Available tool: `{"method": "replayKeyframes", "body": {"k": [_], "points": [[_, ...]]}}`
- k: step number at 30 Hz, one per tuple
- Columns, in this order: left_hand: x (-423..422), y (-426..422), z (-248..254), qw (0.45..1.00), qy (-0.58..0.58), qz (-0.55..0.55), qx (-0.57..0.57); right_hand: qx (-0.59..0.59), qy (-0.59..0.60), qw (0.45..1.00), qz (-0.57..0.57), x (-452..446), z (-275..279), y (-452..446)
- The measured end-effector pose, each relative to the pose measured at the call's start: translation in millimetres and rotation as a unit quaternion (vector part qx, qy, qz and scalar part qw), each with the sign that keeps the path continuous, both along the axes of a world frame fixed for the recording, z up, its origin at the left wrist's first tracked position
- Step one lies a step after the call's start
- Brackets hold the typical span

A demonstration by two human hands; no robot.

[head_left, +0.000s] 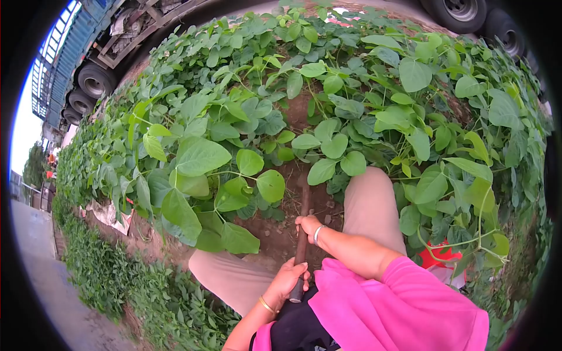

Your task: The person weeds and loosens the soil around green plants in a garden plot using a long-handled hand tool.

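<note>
Brown handle (301, 248) points forward, long axis angled slightly right.

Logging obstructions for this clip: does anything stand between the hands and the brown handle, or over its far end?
Nothing visible separates the left hand or right hand from the brown handle; both grip it. Leaves overhang and hide its far end.

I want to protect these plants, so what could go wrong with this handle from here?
The far end of the brown handle can't be made out near the leaves, so it might nick a stem unseen. Its near end, just past the left hand, points toward the body, so a hard pull could jab.
</note>
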State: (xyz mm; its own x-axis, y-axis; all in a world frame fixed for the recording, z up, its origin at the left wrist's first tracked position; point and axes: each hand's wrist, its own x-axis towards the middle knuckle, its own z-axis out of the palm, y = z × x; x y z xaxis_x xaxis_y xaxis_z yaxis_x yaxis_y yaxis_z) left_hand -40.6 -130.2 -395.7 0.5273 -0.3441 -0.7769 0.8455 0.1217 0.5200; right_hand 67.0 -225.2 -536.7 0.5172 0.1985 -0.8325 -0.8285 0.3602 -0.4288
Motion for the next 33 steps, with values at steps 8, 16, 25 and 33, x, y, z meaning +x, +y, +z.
{"method": "replayKeyframes", "body": {"k": [8,16,25,33], "points": [[5,13,14,0.996,-0.082,0.025,0.003,-0.119,-0.226,0.967,0.014,36,32,21],[-2,3,0,0.992,0.047,0.083,-0.085,-0.134,-0.043,0.982,0.124,5,17,7],[13,0,17,0.99,-0.111,0.065,-0.062,-0.164,-0.332,0.928,0.046,46,68,2],[-5,19,8,0.992,0.071,0.059,-0.086,-0.113,0.022,0.985,0.13,-7,30,5]]}}
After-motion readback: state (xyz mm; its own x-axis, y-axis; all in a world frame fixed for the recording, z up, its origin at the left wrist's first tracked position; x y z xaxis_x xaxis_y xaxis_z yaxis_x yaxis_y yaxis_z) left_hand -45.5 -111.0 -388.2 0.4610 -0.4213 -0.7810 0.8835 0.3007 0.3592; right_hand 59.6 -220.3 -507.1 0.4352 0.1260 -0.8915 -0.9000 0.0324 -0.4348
